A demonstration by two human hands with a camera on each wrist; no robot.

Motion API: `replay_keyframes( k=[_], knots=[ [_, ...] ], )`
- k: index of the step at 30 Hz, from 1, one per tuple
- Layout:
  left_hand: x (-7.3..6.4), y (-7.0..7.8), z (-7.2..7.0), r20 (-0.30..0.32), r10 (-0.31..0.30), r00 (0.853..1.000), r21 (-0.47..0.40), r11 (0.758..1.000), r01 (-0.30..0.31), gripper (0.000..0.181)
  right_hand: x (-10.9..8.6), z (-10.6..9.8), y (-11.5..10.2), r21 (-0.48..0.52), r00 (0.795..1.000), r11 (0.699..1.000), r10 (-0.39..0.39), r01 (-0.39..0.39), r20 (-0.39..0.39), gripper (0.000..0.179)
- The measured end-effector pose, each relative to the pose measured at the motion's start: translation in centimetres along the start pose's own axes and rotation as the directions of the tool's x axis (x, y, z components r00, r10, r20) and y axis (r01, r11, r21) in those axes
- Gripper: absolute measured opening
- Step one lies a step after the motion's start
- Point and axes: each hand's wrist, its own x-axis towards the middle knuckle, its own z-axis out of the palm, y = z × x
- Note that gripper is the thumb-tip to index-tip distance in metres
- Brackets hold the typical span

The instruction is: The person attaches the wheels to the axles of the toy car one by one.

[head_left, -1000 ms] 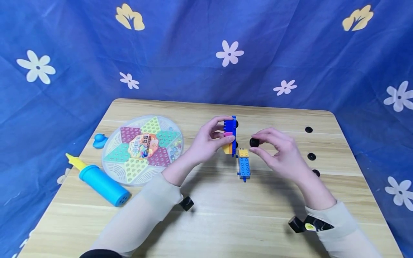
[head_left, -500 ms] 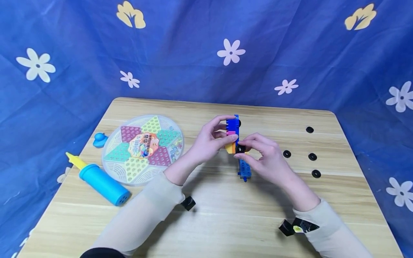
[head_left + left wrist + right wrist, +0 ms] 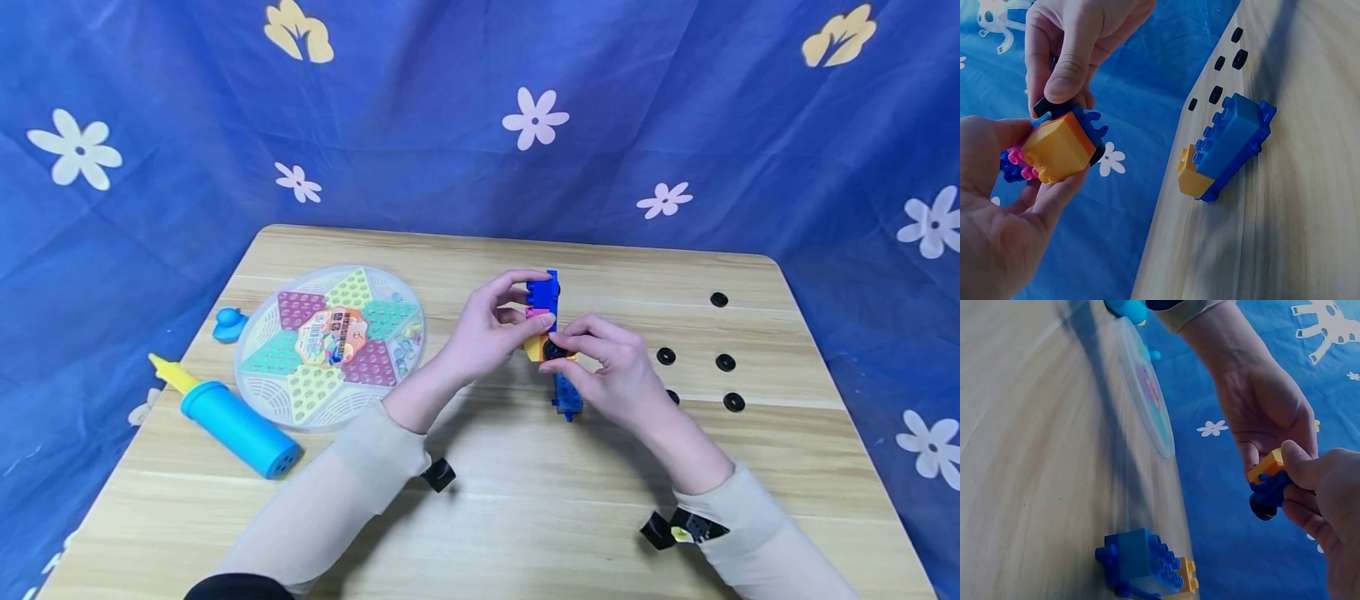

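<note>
My left hand (image 3: 483,333) grips a toy brick car (image 3: 1063,150) with a blue base and blue, pink, orange and yellow bricks, raised above the table and turned on its side. Thumb and fingers of my right hand (image 3: 611,358) pinch a black wheel (image 3: 553,350) against the car's blue base, near the yellow end. Another wheel (image 3: 1263,507) shows on the car in the right wrist view. Below the hands, a second brick car (image 3: 1229,137), blue with a yellow brick at one end, stands on the table without wheels.
Several loose black wheels (image 3: 725,362) lie right of my right hand. On the left are a round Chinese checkers board (image 3: 258,392), a blue rubber duck (image 3: 229,325) and a blue hand pump (image 3: 240,429) with a yellow nozzle. A blue flowered cloth (image 3: 450,167) hangs behind the table.
My right hand has moved left, bringing the wheel from beside the car up against its base. My left hand has stayed nearly still, shifting slightly right with the car.
</note>
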Motion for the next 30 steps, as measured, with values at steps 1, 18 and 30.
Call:
replay_keyframes(
  k=[1,18,30],
  knots=[
    [0.0,0.0,0.0,0.0,0.0,1.0,-0.005,1.0,0.0,0.046,0.0,0.1,0.0,-0.009,1.0,1.0,-0.007,0.007,-0.002,0.034],
    [0.1,-0.7,-0.6,0.005,-0.015,1.0,-0.028,0.999,0.015,0.046,-0.1,0.7,0.1,-0.007,0.999,0.999,0.046,-0.046,-0.015,0.039],
    [-0.4,-1.3,-1.3,-0.019,-0.058,0.998,0.003,0.998,0.058,0.046,-0.6,-3.6,2.1,-0.055,0.986,0.986,0.152,-0.156,-0.065,0.035]
  ],
)
